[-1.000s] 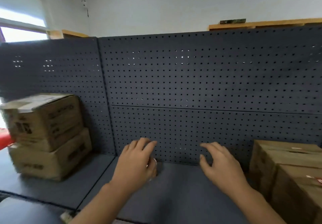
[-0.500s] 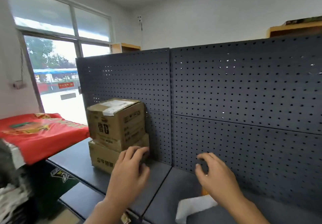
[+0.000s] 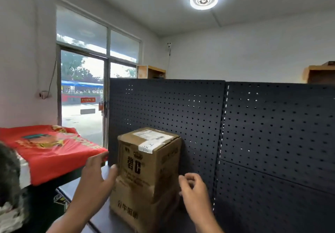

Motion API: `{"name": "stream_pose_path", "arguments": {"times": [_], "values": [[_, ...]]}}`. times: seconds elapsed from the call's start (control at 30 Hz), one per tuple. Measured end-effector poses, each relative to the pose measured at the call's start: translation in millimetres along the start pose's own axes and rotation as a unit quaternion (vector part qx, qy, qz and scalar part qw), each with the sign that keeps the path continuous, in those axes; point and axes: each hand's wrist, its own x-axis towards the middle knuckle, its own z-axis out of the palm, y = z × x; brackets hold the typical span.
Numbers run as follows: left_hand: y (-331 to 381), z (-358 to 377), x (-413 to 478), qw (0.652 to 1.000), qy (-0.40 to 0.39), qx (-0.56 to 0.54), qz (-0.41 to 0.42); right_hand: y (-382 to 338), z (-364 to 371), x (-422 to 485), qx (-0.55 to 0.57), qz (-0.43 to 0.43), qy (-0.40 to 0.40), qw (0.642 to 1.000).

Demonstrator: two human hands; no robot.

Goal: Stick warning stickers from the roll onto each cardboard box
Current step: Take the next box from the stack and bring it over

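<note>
Cardboard boxes sit stacked at lower centre of the frame, the upper box [image 3: 149, 160] resting on the lower box [image 3: 134, 207], both on a dark shelf [image 3: 101, 216] against a black pegboard panel [image 3: 253, 133]. Left hand [image 3: 97, 180] is spread open, thumb touching the upper box's left edge. Right hand [image 3: 194, 192], fingers loosely curled and holding nothing visible, hovers just right of the stack. A red cloth [image 3: 47, 149] lies at left.
</note>
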Motion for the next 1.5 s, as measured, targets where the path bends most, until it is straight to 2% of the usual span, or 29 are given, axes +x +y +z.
{"name": "stream_pose_path", "arguments": {"times": [0.1,0.27,0.4,0.47,0.53,0.7,0.77,0.93,1.07,1.27,1.4,1.5], "values": [[-5.9,-4.3,40.2,0.999,0.012,-0.032,-0.014,-17.2,24.9,17.0,0.03,0.0,0.03,0.999],[10.1,28.2,81.1,0.975,0.021,-0.185,-0.125,-47.4,64.4,48.5,0.071,0.01,0.079,0.994],[2.7,45.2,131.5,0.922,-0.059,-0.282,-0.259,-77.5,74.2,72.7,0.036,-0.01,0.083,0.996],[-29.9,58.3,168.0,0.905,-0.097,-0.298,-0.288,-87.1,78.0,84.3,0.001,-0.008,0.085,0.996],[-41.4,62.7,186.2,0.905,-0.103,-0.293,-0.292,-90.0,82.4,96.7,-0.004,0.011,0.087,0.996],[-2.1,54.1,177.6,0.888,-0.114,-0.341,-0.286,-83.0,92.1,110.5,0.065,0.072,0.072,0.993],[-5.3,61.2,178.7,0.884,-0.152,-0.328,-0.297,-75.7,94.2,111.5,0.099,0.093,0.049,0.99],[-17.1,66.0,184.9,0.884,-0.206,-0.275,-0.316,-74.6,102.6,103.9,0.091,0.088,0.07,0.99],[-15.0,58.8,178.3,0.877,-0.234,-0.279,-0.314,-83.3,99.1,95.1,0.123,0.103,0.068,0.985],[1.7,51.8,158.2,0.888,-0.225,-0.272,-0.294,-59.5,89.2,102.4,0.199,0.095,0.05,0.974],[15.1,46.7,133.7,0.874,-0.197,-0.325,-0.302,-76.6,59.7,65.8,0.227,0.082,0.032,0.97],[27.4,47.4,118.6,0.881,-0.18,-0.322,-0.297,-78.7,37.0,48.3,0.239,0.076,0.015,0.968]]}}
